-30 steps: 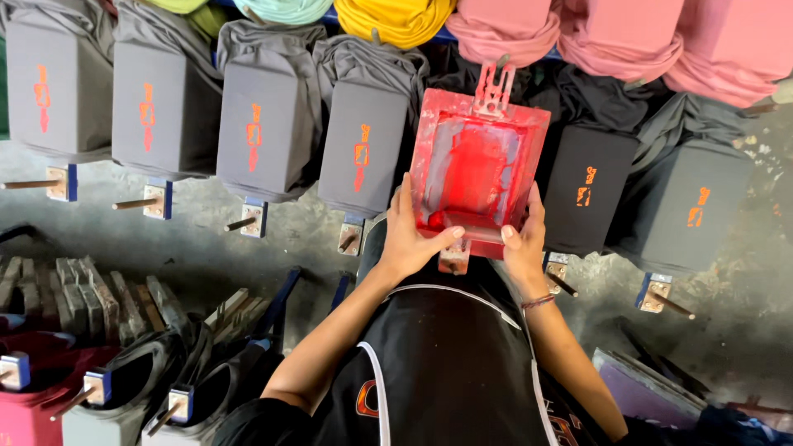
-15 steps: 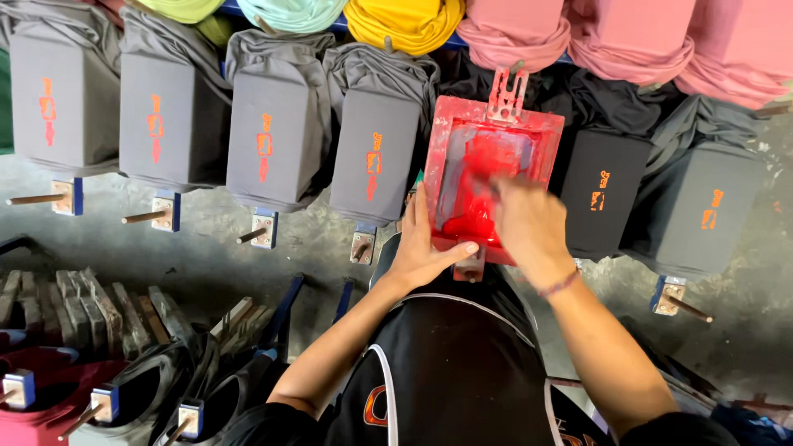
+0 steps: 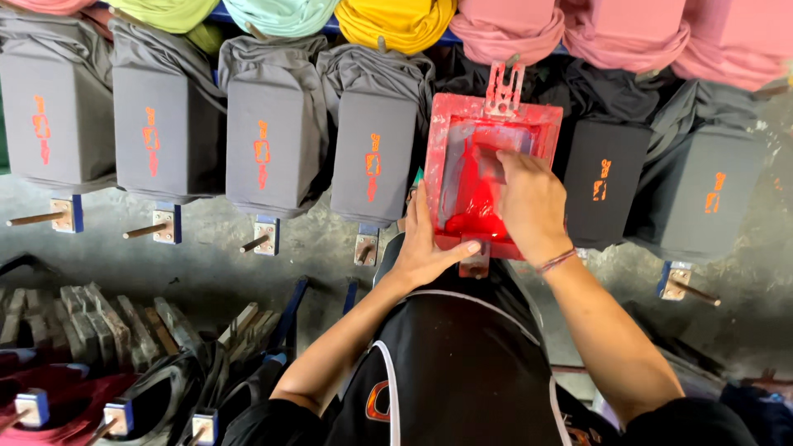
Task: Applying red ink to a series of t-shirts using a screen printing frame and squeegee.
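Hands at a red printing frame (image 3: 493, 165), which lies flat over a board in the far row, right of centre. Left hand (image 3: 425, 248) rests on the frame's near left corner, fingers spread along its left side and thumb laid across the near edge. Right hand (image 3: 529, 202) sits inside the frame, fingers curled down on a small scraper (image 3: 489, 161) pressed to the mesh; most of the scraper is hidden under the hand. Red ink (image 3: 472, 216) is pooled at the near end of the mesh. A metal bracket (image 3: 504, 87) stands at the frame's far edge. A thin bracelet (image 3: 555, 262) circles the right wrist.

To the left, four grey shirts (image 3: 277, 144) are pulled over boards side by side, each bearing a small orange print (image 3: 261, 152). To the right, dark shirts (image 3: 603, 177) on boards carry similar orange marks. Beyond them, folded shirts in yellow (image 3: 396, 21), pink and pale green hang along the far edge. Wooden handles (image 3: 33, 219) stick out under the boards. Near left, more boards (image 3: 91, 318) lie stacked at an angle.
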